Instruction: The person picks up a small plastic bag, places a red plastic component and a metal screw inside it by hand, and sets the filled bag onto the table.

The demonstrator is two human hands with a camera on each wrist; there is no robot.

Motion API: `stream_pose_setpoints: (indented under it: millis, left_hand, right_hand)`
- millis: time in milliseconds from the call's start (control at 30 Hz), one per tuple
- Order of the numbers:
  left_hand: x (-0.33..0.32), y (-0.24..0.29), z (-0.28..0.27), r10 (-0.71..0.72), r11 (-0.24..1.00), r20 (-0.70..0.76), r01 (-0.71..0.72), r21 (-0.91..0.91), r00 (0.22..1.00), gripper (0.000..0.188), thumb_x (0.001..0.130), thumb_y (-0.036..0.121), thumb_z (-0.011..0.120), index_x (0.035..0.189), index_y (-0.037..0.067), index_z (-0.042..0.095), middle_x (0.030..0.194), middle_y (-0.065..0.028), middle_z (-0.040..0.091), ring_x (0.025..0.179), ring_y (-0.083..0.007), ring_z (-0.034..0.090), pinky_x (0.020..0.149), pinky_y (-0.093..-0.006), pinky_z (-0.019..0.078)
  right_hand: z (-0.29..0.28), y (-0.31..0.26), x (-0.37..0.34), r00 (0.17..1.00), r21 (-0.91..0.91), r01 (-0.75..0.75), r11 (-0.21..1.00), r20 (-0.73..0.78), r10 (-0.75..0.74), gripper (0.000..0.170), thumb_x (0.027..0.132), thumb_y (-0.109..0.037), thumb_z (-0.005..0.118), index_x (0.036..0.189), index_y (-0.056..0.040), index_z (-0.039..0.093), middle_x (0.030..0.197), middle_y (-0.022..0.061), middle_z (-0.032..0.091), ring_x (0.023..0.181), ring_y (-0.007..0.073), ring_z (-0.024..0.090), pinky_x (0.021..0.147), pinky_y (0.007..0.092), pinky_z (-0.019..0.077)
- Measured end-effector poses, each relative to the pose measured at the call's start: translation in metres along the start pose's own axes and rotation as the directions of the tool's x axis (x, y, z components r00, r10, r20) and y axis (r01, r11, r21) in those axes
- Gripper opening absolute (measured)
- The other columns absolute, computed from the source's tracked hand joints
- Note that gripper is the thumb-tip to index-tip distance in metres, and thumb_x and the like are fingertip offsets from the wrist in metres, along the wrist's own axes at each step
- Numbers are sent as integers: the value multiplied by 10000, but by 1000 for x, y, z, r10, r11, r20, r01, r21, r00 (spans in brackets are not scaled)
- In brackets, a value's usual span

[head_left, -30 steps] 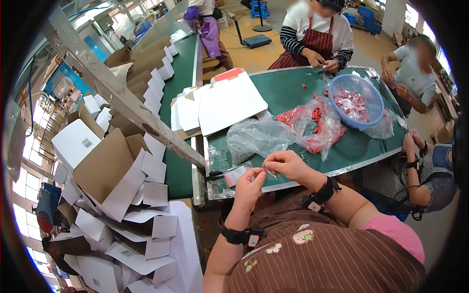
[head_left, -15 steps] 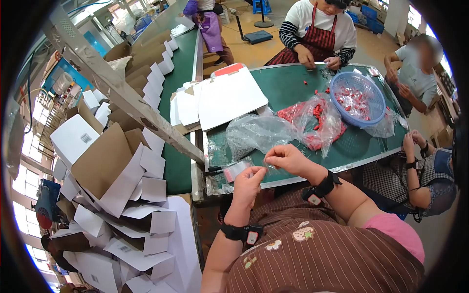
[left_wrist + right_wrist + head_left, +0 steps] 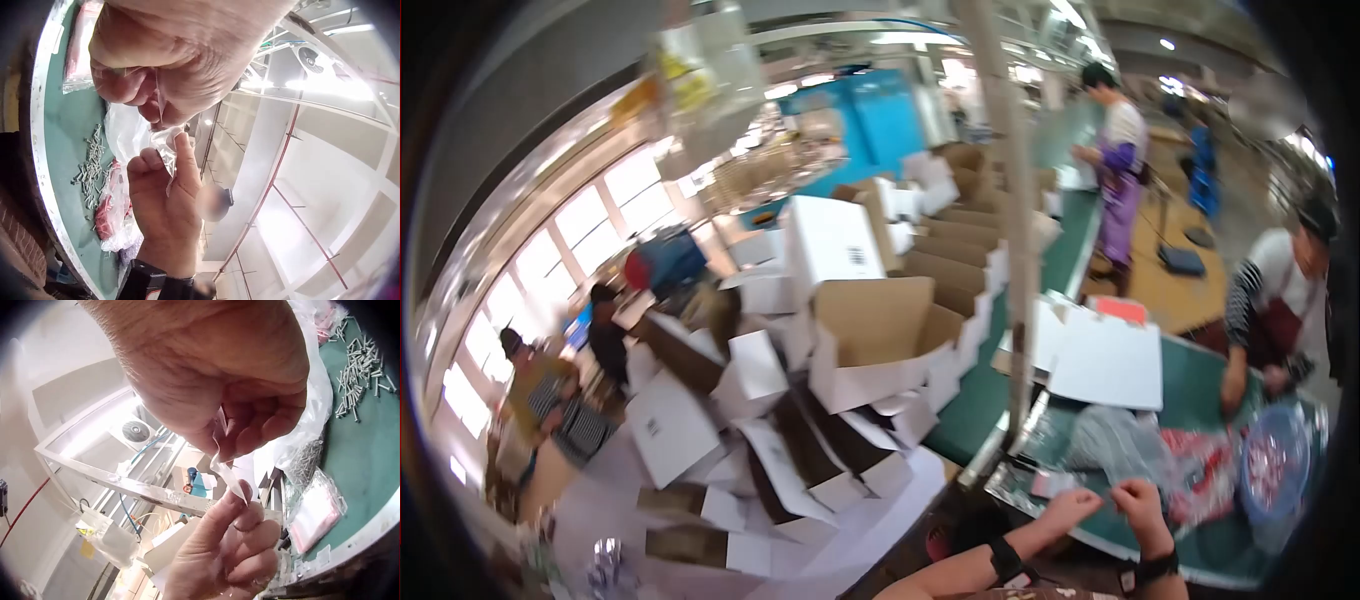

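By the bench, the left hand and the right hand pinch with curled fingers a clear film, which is between them; I think both should pull gently and evenly, so it does not tear

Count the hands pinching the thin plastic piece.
2: the left hand, low in the head view right of centre, and the right hand beside it, both pinching the thin plastic piece.
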State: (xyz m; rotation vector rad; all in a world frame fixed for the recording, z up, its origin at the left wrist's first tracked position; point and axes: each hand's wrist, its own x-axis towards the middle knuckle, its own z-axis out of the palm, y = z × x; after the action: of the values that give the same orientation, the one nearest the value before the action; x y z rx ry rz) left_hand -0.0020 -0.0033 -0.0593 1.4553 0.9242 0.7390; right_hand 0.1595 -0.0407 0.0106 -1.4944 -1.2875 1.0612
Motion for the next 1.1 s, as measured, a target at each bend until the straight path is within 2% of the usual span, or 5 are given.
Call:
stream_pose_setpoints:
  millis: [133,200,233,400,1100]
  left_hand:
    - [-3,14,-14,-61,997,54,58,50,997,252,817,235,580,896,0,627,771,-21,609,733,-87,531,687,-250,426]
    - [-5,17,-15,-77,997,17,77,8,997,244,815,229,581,887,0,626,763,-21,607,727,-87,531,678,-251,425]
    - [-5,18,-16,-89,996,-4,89,-26,996,236,814,223,583,877,-1,624,756,-20,606,721,-87,531,669,-252,424]
    - [-6,20,-8,83,994,-68,-78,75,994,186,790,184,584,837,5,605,771,-78,598,709,-168,558,649,-288,432]
    - [-25,40,-4,110,988,35,-113,106,993,145,729,148,625,731,12,574,679,-96,578,640,-199,565,590,-304,431]
  right_hand:
    - [12,6,6,993,-1,98,995,-69,-97,80,733,-56,603,754,10,564,604,36,550,548,101,524,495,246,394]
    - [16,-14,-2,628,-754,421,505,-159,-761,118,717,-75,638,748,1,553,617,74,552,538,154,533,498,279,394]
    - [19,-17,-6,629,-752,427,503,-153,-762,118,717,-75,638,748,1,553,617,74,552,538,154,533,498,279,394]
    - [29,-15,-17,966,-397,189,898,-89,-243,143,716,-80,649,721,9,535,606,89,539,531,160,519,503,284,396]
    - [11,23,-24,991,142,-135,981,33,131,73,749,-29,582,726,40,582,618,82,600,527,124,573,501,226,470]
